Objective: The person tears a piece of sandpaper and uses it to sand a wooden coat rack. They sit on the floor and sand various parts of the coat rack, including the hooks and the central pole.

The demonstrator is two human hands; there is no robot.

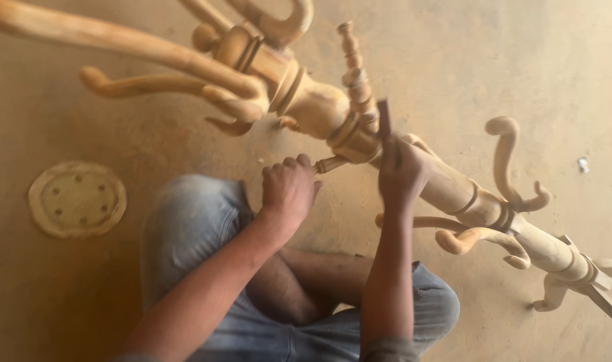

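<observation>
A long turned post of pale unfinished wood with curved hook arms (looks like a coat stand) (319, 110) is seen slanting across the view from the upper left down to the lower right, lying over a dusty tan floor (520, 74). The stand's splayed feet are seen at the lower right, and a cluster of curled hooks is bunched at the upper left. Another pair of curved hooks sticks out lower down the shaft, right of the hands.

The left hand (289, 188) is curled into a closed fist just under the middle of the post, and its grip is wrapped around a small turned wooden peg (331, 163) that juts out of the post there. The right hand (401, 173) is pressed against the shaft just beside it, with its grip closed on a thin dark flat tool (384, 121) whose upper end stands up past the fingers against the post (what kind of tool exactly can't be told, it's blurred).

Both forearms are reached up from the bottom of the view over crossed legs in faded blue denim (192, 221); the person is seated on the floor. A round pale wooden disc with a ring of small holes (77, 199) is lying flat on the floor, well apart from the hands, toward the left edge.
</observation>
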